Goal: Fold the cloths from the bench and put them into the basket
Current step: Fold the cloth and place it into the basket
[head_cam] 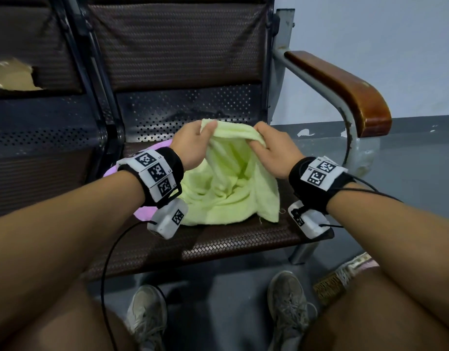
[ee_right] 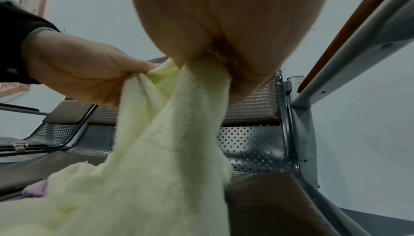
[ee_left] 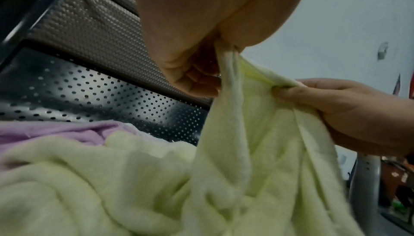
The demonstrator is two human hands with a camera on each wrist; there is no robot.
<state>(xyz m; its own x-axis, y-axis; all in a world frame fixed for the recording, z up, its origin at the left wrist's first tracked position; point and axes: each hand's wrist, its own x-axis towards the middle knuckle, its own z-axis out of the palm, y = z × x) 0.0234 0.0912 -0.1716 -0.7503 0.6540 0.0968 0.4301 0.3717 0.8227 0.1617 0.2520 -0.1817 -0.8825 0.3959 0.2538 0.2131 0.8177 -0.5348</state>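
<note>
Item: pale yellow-green terry cloth [head_cam: 231,188]. Location: the woven brown seat of the metal bench [head_cam: 218,239], right-hand place, beside the brown wooden armrest [head_cam: 345,89]. Condition: unfolded and rumpled; the upper edge is raised off the seat, the rest is heaped below it.

Left hand [head_cam: 190,145]: clamped on the raised edge, the cloth being pinched between thumb and curled fingers. Right hand [head_cam: 271,150]: likewise clamped on the same edge, just beside the left, with a short bunched span of cloth held between the two.

Item: lilac cloth [head_cam: 145,214]. Location: same seat, partly covered by the yellow-green cloth and the left wrist. Condition: not folded, as far as can be seen.

Item: basket. No basket is clearly shown in any view.

Progress, as judged: early. No folded cloth is shown. The edge is apparently being gathered for spreading; every fold, and both transfers to the basket, are taken to be outstanding.
</note>
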